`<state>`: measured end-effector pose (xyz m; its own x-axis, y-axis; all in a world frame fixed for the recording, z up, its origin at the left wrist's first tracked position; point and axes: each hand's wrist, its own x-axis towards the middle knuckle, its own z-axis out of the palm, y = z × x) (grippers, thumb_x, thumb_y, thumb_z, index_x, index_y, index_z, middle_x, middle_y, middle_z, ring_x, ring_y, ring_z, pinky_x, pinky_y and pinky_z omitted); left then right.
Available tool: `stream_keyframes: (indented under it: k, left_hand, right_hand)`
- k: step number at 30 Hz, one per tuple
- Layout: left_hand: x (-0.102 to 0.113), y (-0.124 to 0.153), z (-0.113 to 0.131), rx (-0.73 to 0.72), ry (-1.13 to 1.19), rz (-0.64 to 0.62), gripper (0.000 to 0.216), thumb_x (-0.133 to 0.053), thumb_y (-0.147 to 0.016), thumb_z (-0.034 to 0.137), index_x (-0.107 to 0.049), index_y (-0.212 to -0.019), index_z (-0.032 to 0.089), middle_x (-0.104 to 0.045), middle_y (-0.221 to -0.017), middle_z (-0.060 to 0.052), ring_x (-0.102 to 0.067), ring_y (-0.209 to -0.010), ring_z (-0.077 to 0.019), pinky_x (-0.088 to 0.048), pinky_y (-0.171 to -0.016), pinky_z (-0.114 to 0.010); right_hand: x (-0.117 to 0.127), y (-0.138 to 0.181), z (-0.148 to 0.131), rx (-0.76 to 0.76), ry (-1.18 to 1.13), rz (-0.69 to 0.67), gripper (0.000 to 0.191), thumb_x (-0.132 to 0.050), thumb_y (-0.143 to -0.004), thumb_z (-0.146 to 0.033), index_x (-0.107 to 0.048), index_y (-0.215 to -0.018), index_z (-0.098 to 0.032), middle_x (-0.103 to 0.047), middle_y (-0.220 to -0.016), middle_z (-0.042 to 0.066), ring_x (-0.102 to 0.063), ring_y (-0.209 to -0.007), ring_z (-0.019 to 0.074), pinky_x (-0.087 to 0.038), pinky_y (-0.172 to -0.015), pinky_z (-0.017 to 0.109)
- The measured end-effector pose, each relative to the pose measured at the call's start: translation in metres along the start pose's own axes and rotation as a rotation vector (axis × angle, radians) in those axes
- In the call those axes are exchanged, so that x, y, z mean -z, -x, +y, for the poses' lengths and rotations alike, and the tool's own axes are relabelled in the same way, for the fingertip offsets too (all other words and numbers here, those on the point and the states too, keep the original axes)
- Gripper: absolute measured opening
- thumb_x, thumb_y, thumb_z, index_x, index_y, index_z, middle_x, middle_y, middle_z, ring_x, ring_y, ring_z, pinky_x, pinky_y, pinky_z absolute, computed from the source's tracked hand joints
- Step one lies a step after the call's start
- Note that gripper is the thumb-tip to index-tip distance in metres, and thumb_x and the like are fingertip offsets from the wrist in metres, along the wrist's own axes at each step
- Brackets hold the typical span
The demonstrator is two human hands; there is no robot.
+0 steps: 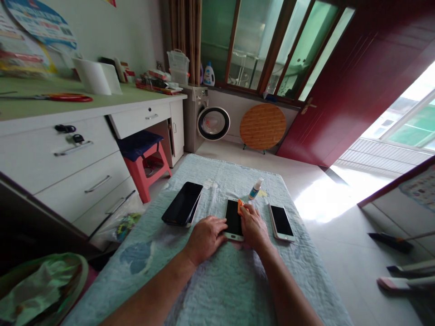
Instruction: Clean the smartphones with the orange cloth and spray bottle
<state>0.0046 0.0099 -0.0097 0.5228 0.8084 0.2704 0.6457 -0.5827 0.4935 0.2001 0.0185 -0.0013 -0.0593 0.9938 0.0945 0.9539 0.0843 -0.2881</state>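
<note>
A white-framed phone [234, 219] lies face up in the middle of a pale green quilted cloth [217, 280]. My left hand [205, 237] rests with curled fingers against the phone's left edge, steadying it. My right hand [253, 226] pinches a small orange cloth [240, 207] at the phone's upper right edge. A second white phone [281, 222] lies just right of my right hand. To the left lies a stack of dark phones or tablets [183, 203]. A small spray bottle [255, 189] lies beyond the middle phone.
A white desk with drawers [78, 149] runs along the left, with a red stool [146, 167] beneath it. A washing machine [204, 120] and a round wooden tabletop [263, 127] stand against the far wall. A green bag [37, 290] sits at lower left.
</note>
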Motion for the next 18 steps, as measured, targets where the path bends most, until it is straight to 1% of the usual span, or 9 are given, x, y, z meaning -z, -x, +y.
stream_keyframes:
  k: [2, 5, 9, 11, 14, 18]
  left_hand:
    - [0.001, 0.000, 0.001, 0.001, -0.002, -0.001, 0.027, -0.073, -0.079, 0.020, -0.071, -0.105, 0.022, -0.069, -0.119, -0.003, -0.061, -0.107, -0.0235, -0.048, -0.097, -0.038]
    - [0.002, -0.001, 0.001, 0.000, -0.002, -0.009, 0.023, -0.071, -0.081, 0.021, -0.071, -0.104, 0.022, -0.069, -0.119, -0.003, -0.062, -0.107, -0.0234, -0.048, -0.096, -0.038]
    - [0.003, -0.001, 0.002, 0.004, 0.010, -0.020, 0.022, -0.071, -0.081, 0.024, -0.071, -0.103, 0.023, -0.069, -0.119, -0.003, -0.061, -0.106, -0.0238, -0.048, -0.094, -0.038]
    - [0.003, -0.001, 0.002, 0.006, 0.013, -0.022, 0.021, -0.071, -0.082, 0.026, -0.071, -0.103, 0.023, -0.069, -0.118, -0.003, -0.061, -0.105, -0.0241, -0.048, -0.093, -0.038]
    - [0.004, -0.002, 0.004, 0.004, 0.011, -0.021, 0.019, -0.069, -0.084, 0.030, -0.071, -0.102, 0.023, -0.070, -0.116, -0.003, -0.061, -0.102, -0.0241, -0.047, -0.092, -0.038]
    - [0.009, -0.003, 0.007, 0.004, 0.022, -0.044, 0.015, -0.065, -0.087, 0.033, -0.070, -0.098, 0.024, -0.071, -0.102, -0.001, -0.060, -0.097, -0.0229, -0.047, -0.086, -0.035]
  right_hand:
    - [-0.001, -0.001, 0.001, -0.015, 0.005, 0.013, 0.041, -0.037, -0.092, -0.016, -0.056, -0.127, -0.022, -0.054, -0.129, 0.007, -0.051, -0.109, 0.0199, -0.041, -0.091, 0.029]
    - [0.001, -0.003, 0.001, 0.015, -0.008, 0.008, 0.039, -0.037, -0.093, -0.017, -0.057, -0.126, -0.022, -0.054, -0.130, 0.006, -0.052, -0.107, 0.0190, -0.039, -0.095, 0.030]
    - [0.006, -0.014, -0.001, 0.058, 0.007, -0.007, 0.037, -0.035, -0.095, -0.018, -0.060, -0.122, -0.023, -0.058, -0.125, 0.005, -0.053, -0.099, 0.0187, -0.038, -0.094, 0.031]
    - [0.007, -0.021, -0.006, 0.075, 0.023, -0.025, 0.036, -0.034, -0.097, -0.020, -0.061, -0.120, -0.023, -0.061, -0.121, 0.005, -0.053, -0.095, 0.0189, -0.038, -0.092, 0.031]
    - [0.007, -0.030, -0.018, 0.133, 0.036, -0.047, 0.037, -0.032, -0.098, -0.022, -0.060, -0.123, -0.023, -0.061, -0.120, 0.006, -0.054, -0.095, 0.0185, -0.036, -0.092, 0.031]
    - [0.001, -0.037, -0.033, 0.228, 0.040, -0.065, 0.039, -0.032, -0.099, -0.023, -0.057, -0.127, -0.026, -0.061, -0.121, 0.004, -0.053, -0.099, 0.0181, -0.036, -0.092, 0.029]
